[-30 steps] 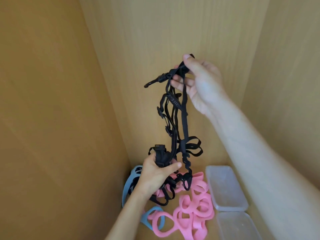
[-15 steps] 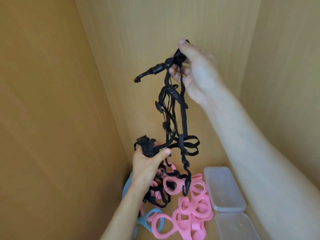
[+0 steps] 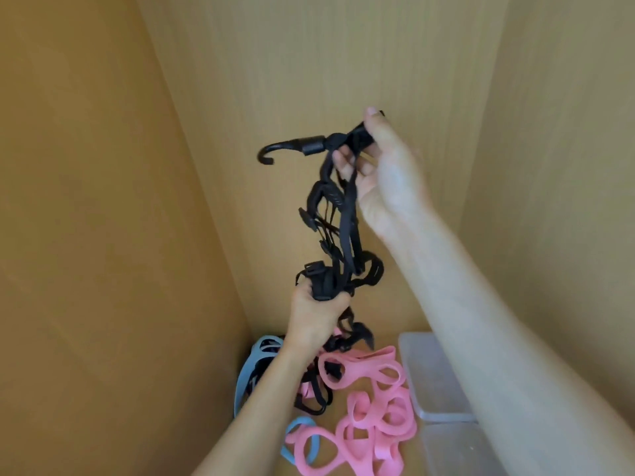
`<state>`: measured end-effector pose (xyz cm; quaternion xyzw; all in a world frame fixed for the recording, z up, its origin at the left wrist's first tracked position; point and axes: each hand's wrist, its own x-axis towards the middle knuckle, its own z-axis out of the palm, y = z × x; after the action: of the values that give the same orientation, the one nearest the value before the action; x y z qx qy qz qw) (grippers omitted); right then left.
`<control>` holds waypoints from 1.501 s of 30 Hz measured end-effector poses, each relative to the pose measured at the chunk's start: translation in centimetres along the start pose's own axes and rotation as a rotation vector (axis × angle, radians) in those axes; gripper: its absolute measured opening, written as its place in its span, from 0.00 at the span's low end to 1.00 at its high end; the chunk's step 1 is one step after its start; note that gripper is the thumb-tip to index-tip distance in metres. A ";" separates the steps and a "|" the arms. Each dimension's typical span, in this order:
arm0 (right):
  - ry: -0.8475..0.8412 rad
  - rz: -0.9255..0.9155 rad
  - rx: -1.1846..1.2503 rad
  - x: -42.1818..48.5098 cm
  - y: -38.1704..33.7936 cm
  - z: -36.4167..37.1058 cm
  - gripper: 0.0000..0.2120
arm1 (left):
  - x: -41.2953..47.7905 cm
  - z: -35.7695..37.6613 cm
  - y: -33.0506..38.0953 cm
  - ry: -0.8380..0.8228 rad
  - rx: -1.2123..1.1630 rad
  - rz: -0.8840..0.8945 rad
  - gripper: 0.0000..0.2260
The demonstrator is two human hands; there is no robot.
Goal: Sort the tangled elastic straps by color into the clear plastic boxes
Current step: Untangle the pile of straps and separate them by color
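The right hand [image 3: 385, 176] pinches the top of a tangled bunch of black elastic straps [image 3: 338, 214], held up high. The left hand [image 3: 314, 312] grips the bunch lower down. Pink rubber loops [image 3: 371, 413] and blue loops [image 3: 254, 365] lie below, beside two clear plastic boxes [image 3: 433, 379]

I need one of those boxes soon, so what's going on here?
A person is working on a tangle of black straps, held up in the air. The right hand pinches its top end, where a hook sticks out sideways, and the left hand grips a clump lower down. Below lie pink straps and blue straps in a pile. Two clear boxes sit beside the pile; no strap shows in them.
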<state>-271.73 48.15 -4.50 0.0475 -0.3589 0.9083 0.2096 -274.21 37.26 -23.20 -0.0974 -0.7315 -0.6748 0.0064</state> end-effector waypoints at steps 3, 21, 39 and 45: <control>0.135 -0.080 -0.086 0.8 -0.9 -3.3 0.10 | 0.7 -1.9 -0.2 0.101 -0.128 -0.127 0.04; 0.136 0.233 -0.818 -8.4 11.5 -16.8 0.26 | 1.4 -3.3 1.3 -0.026 -0.665 -0.405 0.10; -0.125 0.386 -0.928 -8.0 12.5 -19.9 0.15 | -2.2 0.1 0.5 -0.513 -0.216 -0.446 0.14; 0.167 0.301 -0.868 -8.0 11.2 -21.4 0.08 | -1.5 -3.4 1.9 -0.579 0.141 -0.301 0.11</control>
<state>-267.76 52.45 -29.23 -0.1705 -0.6905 0.6952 0.1039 -272.89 33.84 -21.20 -0.1753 -0.7540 -0.5603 -0.2948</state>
